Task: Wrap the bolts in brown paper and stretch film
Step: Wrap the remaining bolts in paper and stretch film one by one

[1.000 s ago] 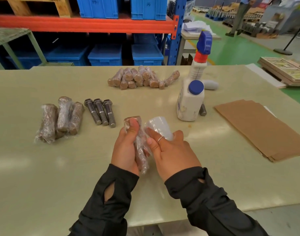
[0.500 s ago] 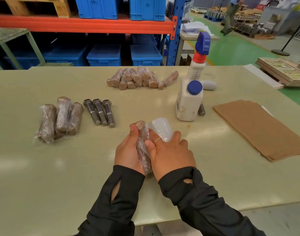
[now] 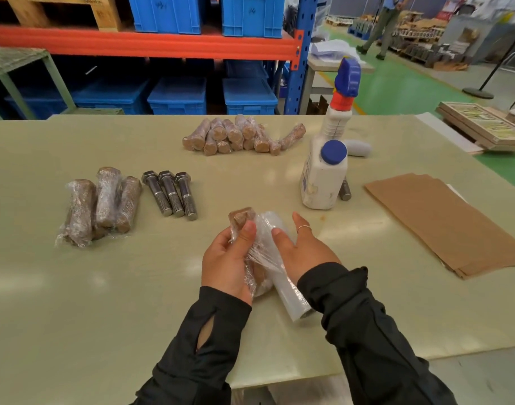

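Head view: left hand (image 3: 225,263) grips the paper-wrapped bolt (image 3: 242,218), thumb pinching film against it. Right hand (image 3: 301,249), fingers straight, rests on the stretch film roll (image 3: 285,287), which touches the bolt at its 3 o'clock. Bare bolts (image 3: 171,192) at 10 o'clock, brown paper (image 3: 443,220) at 2 o'clock.

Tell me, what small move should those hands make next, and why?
Probably roll the stretch film roll once more around the paper-wrapped bolt: the left hand grips the bolt, film already stretches across it, and its brown top end looks uncovered.
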